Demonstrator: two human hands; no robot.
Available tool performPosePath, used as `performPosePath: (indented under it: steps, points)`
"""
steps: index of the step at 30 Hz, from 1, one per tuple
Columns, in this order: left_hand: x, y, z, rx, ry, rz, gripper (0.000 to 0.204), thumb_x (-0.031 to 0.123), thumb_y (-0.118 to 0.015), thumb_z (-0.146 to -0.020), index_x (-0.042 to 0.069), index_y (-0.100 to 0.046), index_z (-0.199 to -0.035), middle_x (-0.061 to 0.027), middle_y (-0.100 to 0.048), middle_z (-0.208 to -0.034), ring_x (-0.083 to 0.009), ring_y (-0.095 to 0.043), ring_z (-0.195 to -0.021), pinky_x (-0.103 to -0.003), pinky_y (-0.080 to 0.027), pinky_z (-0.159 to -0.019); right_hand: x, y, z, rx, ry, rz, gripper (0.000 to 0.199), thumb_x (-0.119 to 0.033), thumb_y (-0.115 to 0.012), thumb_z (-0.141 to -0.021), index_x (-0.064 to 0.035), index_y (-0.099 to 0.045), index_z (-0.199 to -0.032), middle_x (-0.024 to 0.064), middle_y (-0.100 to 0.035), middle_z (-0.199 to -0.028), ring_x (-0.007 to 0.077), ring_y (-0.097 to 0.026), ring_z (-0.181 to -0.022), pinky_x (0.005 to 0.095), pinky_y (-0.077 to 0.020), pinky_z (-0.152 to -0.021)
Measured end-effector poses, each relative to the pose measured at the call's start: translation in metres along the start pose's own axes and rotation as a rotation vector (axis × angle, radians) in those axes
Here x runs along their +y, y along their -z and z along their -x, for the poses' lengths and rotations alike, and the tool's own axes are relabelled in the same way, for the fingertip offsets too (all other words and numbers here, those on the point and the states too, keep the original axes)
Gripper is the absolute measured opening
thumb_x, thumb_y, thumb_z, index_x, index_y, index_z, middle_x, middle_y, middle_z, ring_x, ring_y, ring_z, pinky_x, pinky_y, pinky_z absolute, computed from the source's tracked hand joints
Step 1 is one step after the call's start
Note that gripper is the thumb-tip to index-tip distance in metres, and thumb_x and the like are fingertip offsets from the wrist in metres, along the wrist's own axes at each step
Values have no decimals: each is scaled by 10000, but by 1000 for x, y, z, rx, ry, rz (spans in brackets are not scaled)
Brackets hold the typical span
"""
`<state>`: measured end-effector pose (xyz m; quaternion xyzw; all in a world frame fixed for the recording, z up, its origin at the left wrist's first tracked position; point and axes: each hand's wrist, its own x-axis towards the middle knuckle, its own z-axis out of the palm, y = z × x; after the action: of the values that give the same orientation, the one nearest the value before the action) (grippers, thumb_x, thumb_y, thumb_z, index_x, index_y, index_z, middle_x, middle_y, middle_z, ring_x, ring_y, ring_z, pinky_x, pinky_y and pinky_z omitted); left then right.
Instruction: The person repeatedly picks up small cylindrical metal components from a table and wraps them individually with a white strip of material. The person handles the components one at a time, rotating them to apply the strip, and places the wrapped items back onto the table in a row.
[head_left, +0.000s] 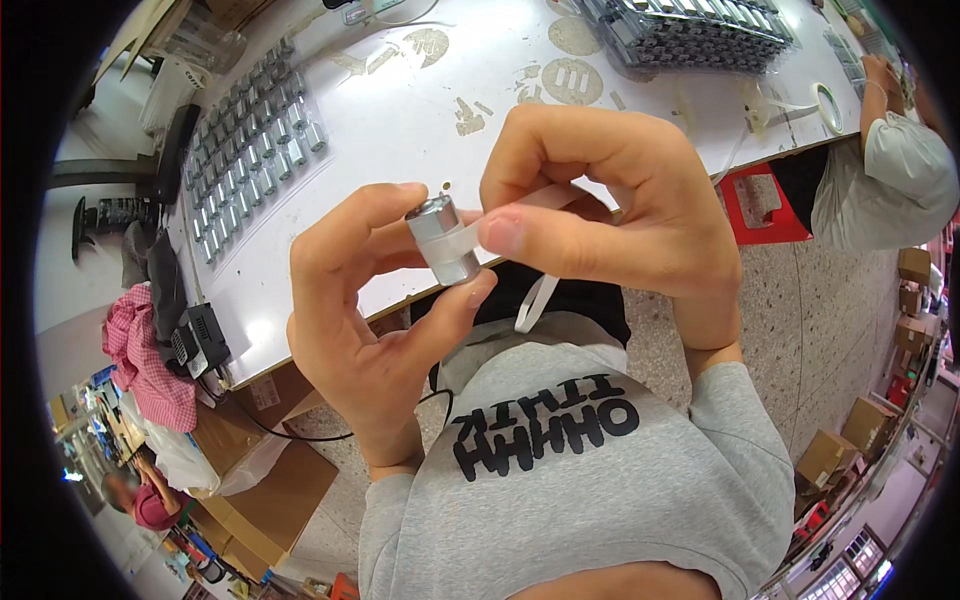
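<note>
In front of my chest, my left hand (362, 330) pinches a small silver metal cylinder (436, 222), which looks like a small motor, by its two ends between thumb and index finger. The cylinder is tilted, its top end leaning left. A band of whitish tape (460, 243) lies around its middle. From there the strip runs into my right hand (640, 215), whose thumb presses it against the curled fingers close beside the cylinder. A loose loop of the tape (538, 304) hangs below the right hand.
On the white table (390, 120), several rows of similar silver cylinders (255, 150) stand at the left, and stacked trays of them (690, 40) at the far right. A tape roll (828, 108) lies near the right edge. Another person (890, 170) is beyond it.
</note>
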<state>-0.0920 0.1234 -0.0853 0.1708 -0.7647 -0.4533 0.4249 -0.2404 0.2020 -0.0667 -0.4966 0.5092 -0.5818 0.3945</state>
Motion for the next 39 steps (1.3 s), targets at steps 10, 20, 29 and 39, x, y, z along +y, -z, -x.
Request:
performPosePath:
  steps: [10, 20, 29, 39]
  points:
    - [-13, -3, 4, 41, -77, 200, 528, -13, -732, -577, -19, -474, -1038, -116, -531, -991, -160, -581, -773, -261, -513, -676, -5, -4, -1, -25, -127, -142, 62, -40, -584, -767, -6, -536, -748, -31, -511, -622, -21, -355, -515, 138, -221, -438]
    - [0, -7, 10, 18, 38, -47, 359, 65, -584, -786, -63, -470, -1102, -167, -571, -1030, -179, -595, -872, -255, -488, -738, 6, -9, 1, 59, 40, 88, 58, -14, -575, -752, -11, -521, -771, -36, -504, -585, -20, -356, -486, 144, -235, -420]
    - [2, 3, -5, -88, 348, 156, 218, -1, -550, -768, -23, -511, -981, -88, -626, -808, -113, -602, -767, -222, -471, -711, 19, -13, 1, 60, 321, 394, 125, 45, -581, -691, -9, -524, -789, 20, -501, -573, 58, -410, -458, 194, -304, -413]
    - [-28, 23, 0, -225, 619, 659, 208, 36, -473, -795, -29, -502, -991, -38, -572, -815, -55, -529, -710, -173, -432, -639, 29, -44, -11, 135, 923, 1193, 131, 11, -599, -587, -8, -517, -688, 21, -456, -567, 119, -422, -488, 228, -333, -427]
